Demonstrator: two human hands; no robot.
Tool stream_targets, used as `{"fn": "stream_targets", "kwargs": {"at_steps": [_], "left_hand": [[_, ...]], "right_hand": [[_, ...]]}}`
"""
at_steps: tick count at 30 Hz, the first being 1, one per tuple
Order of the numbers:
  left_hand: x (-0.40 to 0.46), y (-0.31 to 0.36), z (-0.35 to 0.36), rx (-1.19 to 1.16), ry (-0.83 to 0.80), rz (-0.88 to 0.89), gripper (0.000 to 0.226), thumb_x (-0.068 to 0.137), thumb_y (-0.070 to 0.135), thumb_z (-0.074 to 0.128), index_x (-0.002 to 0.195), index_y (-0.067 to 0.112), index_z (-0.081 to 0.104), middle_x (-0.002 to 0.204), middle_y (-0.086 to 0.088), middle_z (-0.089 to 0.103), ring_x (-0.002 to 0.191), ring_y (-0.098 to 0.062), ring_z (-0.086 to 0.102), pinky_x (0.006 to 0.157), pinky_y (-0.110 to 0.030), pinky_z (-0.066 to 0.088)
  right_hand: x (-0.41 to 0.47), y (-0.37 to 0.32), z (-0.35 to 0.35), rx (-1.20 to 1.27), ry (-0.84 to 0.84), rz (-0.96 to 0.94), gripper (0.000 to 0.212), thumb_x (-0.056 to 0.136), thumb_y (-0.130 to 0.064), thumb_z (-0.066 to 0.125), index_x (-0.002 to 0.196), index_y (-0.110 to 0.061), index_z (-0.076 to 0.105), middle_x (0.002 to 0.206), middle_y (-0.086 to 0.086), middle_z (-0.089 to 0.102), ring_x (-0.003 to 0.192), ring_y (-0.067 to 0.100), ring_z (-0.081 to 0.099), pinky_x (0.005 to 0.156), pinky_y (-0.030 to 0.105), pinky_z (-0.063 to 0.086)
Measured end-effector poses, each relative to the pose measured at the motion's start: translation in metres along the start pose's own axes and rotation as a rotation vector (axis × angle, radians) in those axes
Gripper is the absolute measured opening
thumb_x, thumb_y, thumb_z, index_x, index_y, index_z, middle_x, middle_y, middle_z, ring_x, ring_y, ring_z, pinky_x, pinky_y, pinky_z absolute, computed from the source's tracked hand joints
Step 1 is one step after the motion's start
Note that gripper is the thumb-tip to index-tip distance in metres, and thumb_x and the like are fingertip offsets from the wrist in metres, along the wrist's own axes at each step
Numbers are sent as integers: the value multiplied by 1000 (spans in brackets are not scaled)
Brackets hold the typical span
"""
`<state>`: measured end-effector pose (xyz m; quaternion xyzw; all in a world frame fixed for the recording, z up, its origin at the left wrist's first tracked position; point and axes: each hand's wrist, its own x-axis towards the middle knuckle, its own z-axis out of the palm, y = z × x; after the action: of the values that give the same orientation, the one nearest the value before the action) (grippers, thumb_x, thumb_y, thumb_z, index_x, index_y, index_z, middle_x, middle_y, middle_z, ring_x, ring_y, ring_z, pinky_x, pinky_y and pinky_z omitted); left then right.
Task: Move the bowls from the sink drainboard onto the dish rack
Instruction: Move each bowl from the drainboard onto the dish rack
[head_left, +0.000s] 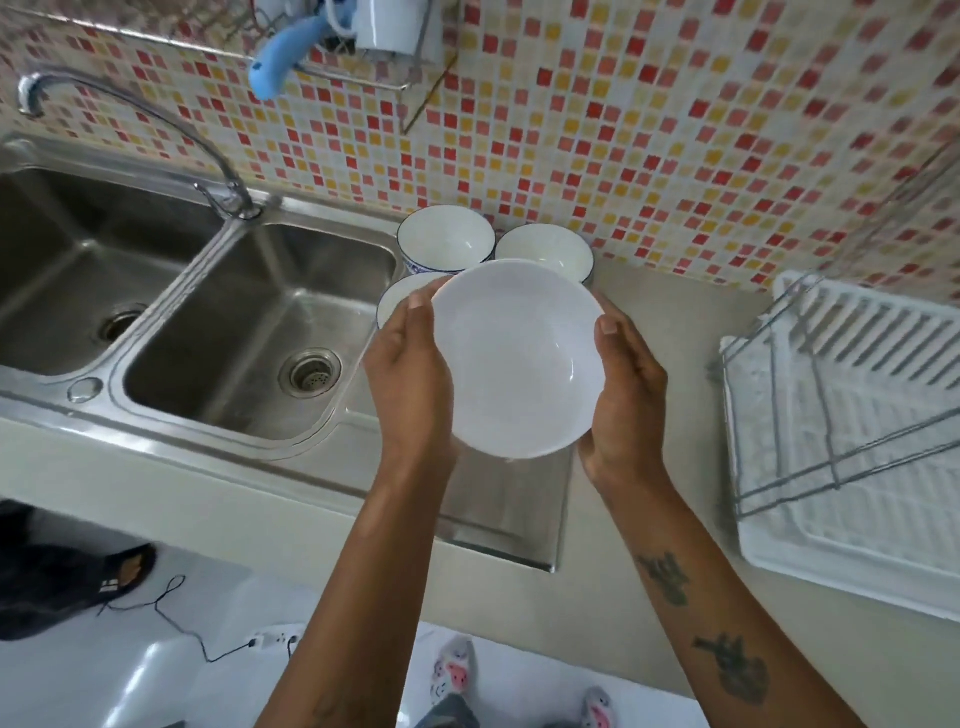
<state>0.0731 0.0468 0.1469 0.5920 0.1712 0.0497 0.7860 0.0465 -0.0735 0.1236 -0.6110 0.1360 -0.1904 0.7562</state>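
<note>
I hold a large white bowl (517, 358) above the steel drainboard (498, 504), its mouth tipped toward me. My left hand (410, 379) grips its left rim and my right hand (623, 395) grips its right rim. Behind it, three more white bowls stand on the drainboard near the wall: a blue-rimmed one (445, 239), one to its right (545, 249), and one (400, 299) half hidden by the held bowl and my left thumb. The white dish rack (852, 431) with a wire frame sits on the counter at the right.
A double steel sink (228, 322) with a curved tap (156, 119) lies to the left. A tiled wall runs behind, with a wire shelf (363, 73) holding a blue item. Beige counter (670, 332) lies between drainboard and rack. Another person's foot (124, 569) is at lower left.
</note>
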Motion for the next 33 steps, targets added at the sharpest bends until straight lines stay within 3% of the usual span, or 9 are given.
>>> {"fn": "stream_targets", "kwargs": {"at_steps": [4, 7, 10, 13, 17, 20, 25, 28, 33], "left_hand": [[-68, 56, 62, -123, -237, -36, 28, 94, 44, 50, 77, 36, 71, 88, 11, 69, 87, -16, 65, 78, -37, 55], [-91, 79, 77, -166, -306, 43, 38, 91, 41, 52, 57, 43, 69, 80, 14, 67, 85, -17, 64, 85, -43, 54], [-132, 102, 121, -174, -505, 102, 38, 89, 42, 54, 54, 40, 67, 66, 17, 64, 75, -14, 62, 73, -36, 55], [-173, 121, 165, -183, -718, 179, 41, 91, 43, 51, 52, 37, 62, 61, 16, 61, 71, -12, 62, 60, -30, 51], [-219, 136, 225, -224, -938, 185, 37, 95, 42, 46, 68, 35, 71, 75, 10, 70, 72, -12, 68, 59, -32, 54], [-246, 144, 267, -150, -1121, 135, 31, 96, 38, 43, 101, 21, 69, 101, -8, 71, 93, -30, 67, 73, -41, 53], [-286, 142, 331, -71, -1397, 43, 37, 96, 49, 42, 83, 28, 69, 80, 2, 74, 74, -21, 70, 73, -37, 54], [-297, 135, 369, 53, -1465, -1, 48, 90, 65, 41, 97, 28, 70, 88, -5, 75, 79, -28, 72, 69, -40, 58], [-289, 128, 419, 200, -1548, -130, 66, 73, 78, 52, 113, 28, 66, 108, -15, 68, 98, -39, 65, 84, -54, 54]], "right_hand": [[-15, -96, -56, 63, 121, -300, 31, 91, -25, 48, 92, -42, 75, 101, -22, 73, 105, 3, 65, 99, 39, 49], [-21, -131, -70, 66, 95, -377, 30, 91, -26, 48, 95, -38, 74, 104, -17, 73, 109, 9, 64, 100, 41, 49], [-34, -185, -116, 85, 168, -537, 29, 92, -24, 45, 100, -35, 72, 106, -15, 72, 109, 11, 65, 95, 40, 52], [-40, -233, -160, 92, 244, -694, 28, 93, -23, 45, 97, -33, 71, 96, -19, 73, 95, 1, 67, 80, 24, 54], [-45, -279, -219, 34, 348, -855, 28, 96, -22, 44, 91, -34, 69, 87, -21, 72, 87, 0, 66, 77, 28, 54], [-46, -306, -265, -107, 436, -1022, 28, 98, -22, 39, 107, -32, 63, 98, -19, 69, 99, 5, 64, 86, 33, 54], [-32, -333, -344, -375, 562, -1282, 34, 100, -15, 34, 121, -19, 60, 115, -19, 65, 109, 4, 59, 87, 22, 48], [-18, -343, -386, -483, 537, -1300, 34, 101, -7, 33, 127, -11, 53, 128, -15, 60, 120, 12, 55, 98, 31, 47], [7, -352, -427, -643, 355, -1220, 33, 102, -11, 30, 132, -16, 44, 137, -13, 49, 126, 7, 47, 101, 24, 43]]}}
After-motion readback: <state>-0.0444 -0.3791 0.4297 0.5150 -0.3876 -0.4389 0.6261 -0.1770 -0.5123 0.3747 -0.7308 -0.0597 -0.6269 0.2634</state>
